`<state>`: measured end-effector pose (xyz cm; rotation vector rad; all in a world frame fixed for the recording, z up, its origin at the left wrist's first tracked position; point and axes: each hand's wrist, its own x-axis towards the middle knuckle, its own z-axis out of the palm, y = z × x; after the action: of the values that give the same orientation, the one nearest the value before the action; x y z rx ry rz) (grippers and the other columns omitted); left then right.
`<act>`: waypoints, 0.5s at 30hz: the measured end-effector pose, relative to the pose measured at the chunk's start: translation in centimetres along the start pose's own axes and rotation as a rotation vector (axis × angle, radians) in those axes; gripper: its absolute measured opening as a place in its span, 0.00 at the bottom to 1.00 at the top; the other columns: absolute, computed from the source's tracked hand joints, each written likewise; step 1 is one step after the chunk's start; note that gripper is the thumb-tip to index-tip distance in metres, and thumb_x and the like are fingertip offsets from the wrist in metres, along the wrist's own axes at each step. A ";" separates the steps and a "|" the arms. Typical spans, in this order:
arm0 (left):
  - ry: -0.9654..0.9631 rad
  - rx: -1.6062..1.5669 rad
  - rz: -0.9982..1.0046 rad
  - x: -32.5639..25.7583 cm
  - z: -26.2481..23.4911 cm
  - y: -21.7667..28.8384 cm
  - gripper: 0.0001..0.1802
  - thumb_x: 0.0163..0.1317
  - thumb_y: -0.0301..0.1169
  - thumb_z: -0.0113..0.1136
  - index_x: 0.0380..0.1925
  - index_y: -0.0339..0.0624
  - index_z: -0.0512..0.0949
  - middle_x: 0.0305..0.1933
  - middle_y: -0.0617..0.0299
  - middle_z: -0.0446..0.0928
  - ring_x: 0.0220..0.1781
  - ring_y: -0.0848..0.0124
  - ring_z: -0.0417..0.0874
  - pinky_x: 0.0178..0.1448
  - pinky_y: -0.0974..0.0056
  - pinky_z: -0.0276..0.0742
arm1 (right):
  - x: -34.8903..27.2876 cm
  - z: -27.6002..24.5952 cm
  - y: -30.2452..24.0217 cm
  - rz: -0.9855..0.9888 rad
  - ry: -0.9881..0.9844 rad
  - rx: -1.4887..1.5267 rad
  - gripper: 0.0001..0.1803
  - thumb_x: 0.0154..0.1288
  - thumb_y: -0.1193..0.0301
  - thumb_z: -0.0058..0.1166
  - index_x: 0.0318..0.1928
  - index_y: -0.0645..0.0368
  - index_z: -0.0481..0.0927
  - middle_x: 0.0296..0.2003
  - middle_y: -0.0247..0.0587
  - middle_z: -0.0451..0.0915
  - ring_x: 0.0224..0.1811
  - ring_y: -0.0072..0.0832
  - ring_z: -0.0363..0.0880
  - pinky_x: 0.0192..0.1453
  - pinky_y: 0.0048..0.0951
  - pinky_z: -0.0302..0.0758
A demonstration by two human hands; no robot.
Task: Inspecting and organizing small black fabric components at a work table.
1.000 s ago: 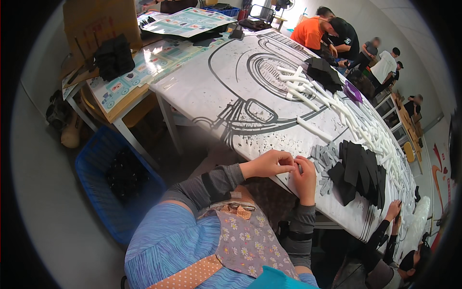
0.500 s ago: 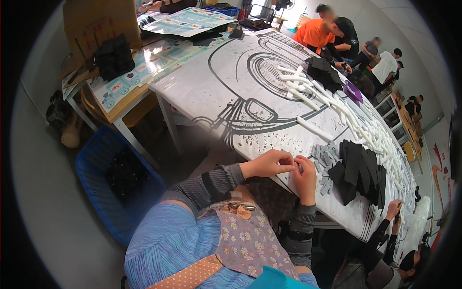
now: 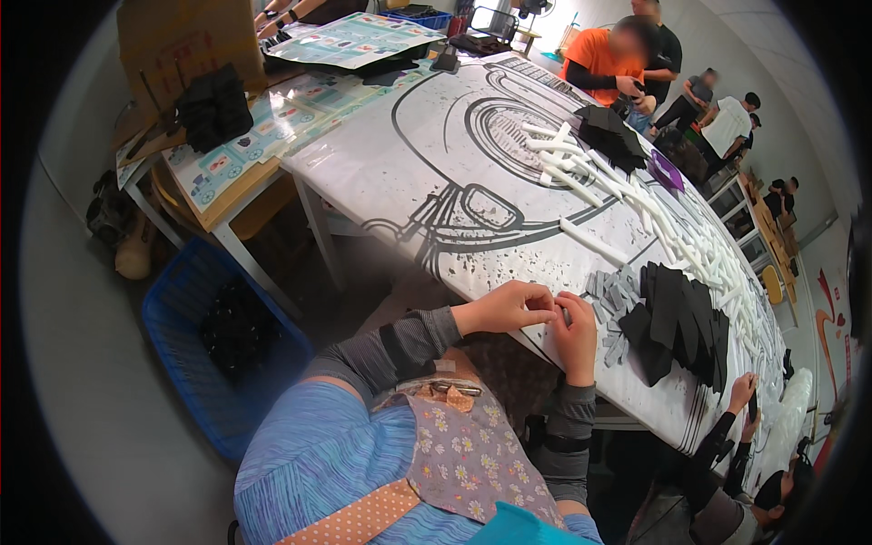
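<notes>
My left hand (image 3: 510,307) and my right hand (image 3: 577,341) meet at the near edge of the table (image 3: 427,163), fingers curled and tips pinched close together. A small greyish bit shows by the right fingers, too small to name; whatever the left fingers hold is hidden. Just right of my right hand lies a loose heap of small grey strips (image 3: 613,295). Beside that heap, flat black pieces (image 3: 677,327) are piled in an overlapping stack.
White foam-like sticks (image 3: 649,213) spread along the table's right side, near another black stack (image 3: 610,138) and a purple tray (image 3: 666,171). A blue basket (image 3: 173,336) with black pieces stands at lower left. A co-worker's hand (image 3: 742,392) works at the right edge.
My hands stay in nearly the same pose. Across the table, the person in orange has straightened up and raised their hands; the person behind also stands more upright.
</notes>
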<state>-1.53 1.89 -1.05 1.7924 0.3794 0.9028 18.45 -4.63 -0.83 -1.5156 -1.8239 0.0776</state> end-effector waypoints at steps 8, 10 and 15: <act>-0.001 0.007 0.001 0.0 0.1 -0.3 0.10 0.68 0.33 0.66 0.42 0.38 0.82 0.37 0.64 0.85 0.41 0.76 0.83 0.42 0.68 0.80 | 0.0 0.1 0.0 0.000 -0.003 0.009 0.08 0.65 0.76 0.60 0.44 0.63 0.85 0.49 0.47 0.84 0.53 0.44 0.81 0.58 0.40 0.78; -0.002 0.015 -0.004 0.0 0.0 -0.2 0.09 0.68 0.32 0.66 0.42 0.38 0.82 0.37 0.64 0.85 0.41 0.76 0.83 0.42 0.68 0.80 | 0.0 0.1 -0.1 0.000 -0.002 0.014 0.08 0.64 0.76 0.60 0.44 0.63 0.85 0.49 0.47 0.84 0.53 0.44 0.81 0.58 0.40 0.78; -0.010 0.000 -0.014 0.1 0.0 -0.1 0.09 0.68 0.32 0.65 0.42 0.38 0.82 0.37 0.64 0.84 0.41 0.76 0.83 0.43 0.68 0.80 | 0.1 -0.1 -0.1 -0.004 -0.002 0.012 0.08 0.64 0.76 0.60 0.44 0.63 0.85 0.49 0.47 0.84 0.53 0.44 0.81 0.58 0.40 0.78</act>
<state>-1.42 1.99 -1.15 1.7912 0.3852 0.8841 18.37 -4.62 -0.69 -1.5036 -1.8249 0.0882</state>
